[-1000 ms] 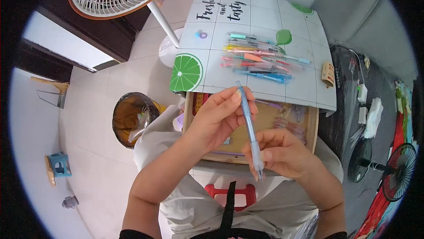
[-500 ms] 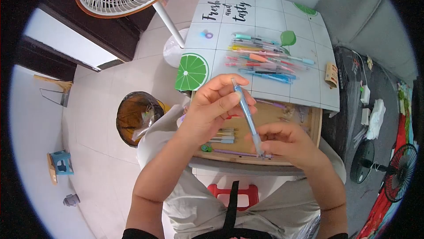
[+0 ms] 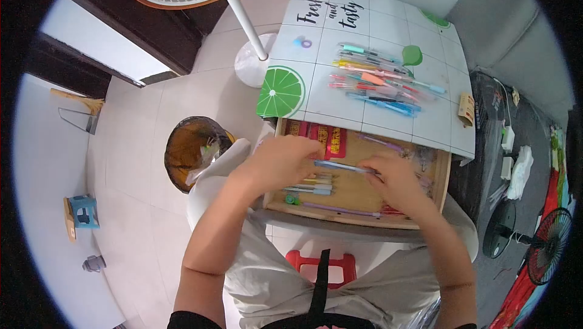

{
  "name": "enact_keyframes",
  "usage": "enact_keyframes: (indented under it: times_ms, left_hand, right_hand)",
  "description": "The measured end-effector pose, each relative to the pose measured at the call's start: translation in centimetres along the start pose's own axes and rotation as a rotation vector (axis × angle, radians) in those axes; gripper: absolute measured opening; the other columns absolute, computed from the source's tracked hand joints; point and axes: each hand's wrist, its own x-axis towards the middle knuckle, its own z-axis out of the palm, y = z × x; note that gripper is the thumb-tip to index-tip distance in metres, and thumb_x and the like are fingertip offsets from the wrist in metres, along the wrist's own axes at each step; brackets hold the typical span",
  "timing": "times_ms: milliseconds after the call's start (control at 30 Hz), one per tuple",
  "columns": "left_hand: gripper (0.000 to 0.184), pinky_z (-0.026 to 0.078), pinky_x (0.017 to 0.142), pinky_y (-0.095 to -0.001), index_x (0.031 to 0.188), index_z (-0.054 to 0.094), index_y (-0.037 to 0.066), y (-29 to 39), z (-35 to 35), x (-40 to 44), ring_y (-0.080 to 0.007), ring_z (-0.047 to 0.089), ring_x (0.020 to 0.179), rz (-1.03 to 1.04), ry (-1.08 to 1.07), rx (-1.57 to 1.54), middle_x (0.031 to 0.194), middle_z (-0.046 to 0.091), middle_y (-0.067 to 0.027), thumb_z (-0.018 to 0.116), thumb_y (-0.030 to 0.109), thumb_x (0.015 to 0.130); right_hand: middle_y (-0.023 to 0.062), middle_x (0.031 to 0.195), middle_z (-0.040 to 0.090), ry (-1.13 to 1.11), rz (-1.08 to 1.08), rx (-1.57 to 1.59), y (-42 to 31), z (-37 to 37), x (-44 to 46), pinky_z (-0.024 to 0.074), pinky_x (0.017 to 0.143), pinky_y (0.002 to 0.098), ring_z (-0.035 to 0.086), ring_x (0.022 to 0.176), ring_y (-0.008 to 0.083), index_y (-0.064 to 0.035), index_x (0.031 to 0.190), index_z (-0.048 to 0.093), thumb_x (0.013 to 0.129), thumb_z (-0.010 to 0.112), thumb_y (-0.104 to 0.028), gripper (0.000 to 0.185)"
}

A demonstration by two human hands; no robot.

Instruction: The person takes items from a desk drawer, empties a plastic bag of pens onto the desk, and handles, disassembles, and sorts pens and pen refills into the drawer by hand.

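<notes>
A light-blue pen [image 3: 341,166] lies nearly level between my hands, over the open drawer [image 3: 358,190]. My left hand [image 3: 282,162] is closed at the pen's left end, its fingertips partly hidden. The right end is pinched between the thumb and fingers of my right hand [image 3: 395,177]. Several pens [image 3: 313,189] lie in the drawer below my left hand. A purple pen [image 3: 340,209] lies along the drawer's front, and another purple pen [image 3: 381,143] is near its back. Red packets [image 3: 328,140] with yellow print sit behind my left hand.
A pile of coloured pens [image 3: 388,83] is spread on the white tiled-pattern tabletop [image 3: 316,95] above the drawer. On the left stand a lined bin [image 3: 179,162] and a fan [image 3: 246,25]. A red stool [image 3: 346,268] shows below, between the legs.
Both hands have lowered to the drawer with the pen, which has turned from steeply slanted to nearly level. The view has shifted slightly, and the red packets now show more.
</notes>
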Motion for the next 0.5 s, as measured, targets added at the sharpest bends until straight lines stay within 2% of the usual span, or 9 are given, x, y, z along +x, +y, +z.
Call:
enact_keyframes:
  times_ms: [67,200,300,367,500]
  left_hand:
    - [0.024,0.047,0.076,-0.0383,0.095,0.059,0.005,-2.1,1.5,0.0,-0.0301,0.059,0.086,0.009,0.052,0.268,0.091,0.061,-0.0118,0.063,0.011,0.072]
    - [0.028,0.046,0.077,-0.0415,0.099,0.057,0.007,-3.4,2.7,0.5,-0.0304,0.058,0.089,0.083,0.098,0.311,0.093,0.059,-0.0108,0.063,0.012,0.072]
    - [0.031,0.047,0.079,-0.0417,0.102,0.058,0.009,-2.9,3.2,0.6,-0.0305,0.057,0.094,-0.028,0.010,0.359,0.095,0.058,-0.0107,0.064,0.013,0.071]
    - [0.032,0.047,0.081,-0.0418,0.103,0.058,0.010,-2.3,3.0,0.5,-0.0300,0.056,0.097,-0.121,-0.119,0.400,0.098,0.058,-0.0108,0.064,0.012,0.071]
    - [0.024,0.050,0.073,-0.0402,0.094,0.060,0.007,-4.1,5.5,0.4,-0.0298,0.060,0.086,-0.008,0.046,0.443,0.089,0.061,-0.0120,0.060,0.006,0.070]
  right_hand:
    - [0.0164,0.085,0.060,0.006,-0.015,-0.129,2.1,3.6,0.7,0.0459,0.071,0.0402,0.057,0.082,0.0348,-0.0017,0.094,0.062,0.071,0.063,-0.005,0.024]
    - [0.0167,0.086,0.060,-0.076,0.099,-0.087,1.9,8.0,2.7,0.0448,0.077,0.0419,0.057,0.085,0.0332,-0.0021,0.092,0.062,0.070,0.063,-0.006,0.023]
    - [0.0160,0.085,0.060,-0.025,-0.016,-0.112,0.3,9.4,3.7,0.0447,0.079,0.0418,0.057,0.085,0.0328,-0.0037,0.091,0.062,0.070,0.063,-0.006,0.022]
    - [0.0154,0.097,0.059,0.012,-0.093,-0.301,1.0,10.8,4.0,0.0460,0.083,0.0393,0.057,0.094,0.0291,-0.0051,0.098,0.061,0.072,0.056,-0.008,0.027]
    - [0.0159,0.100,0.057,0.026,-0.008,-0.266,0.1,9.9,3.5,0.0458,0.084,0.0394,0.056,0.097,0.0296,-0.0036,0.096,0.060,0.072,0.054,-0.006,0.024]
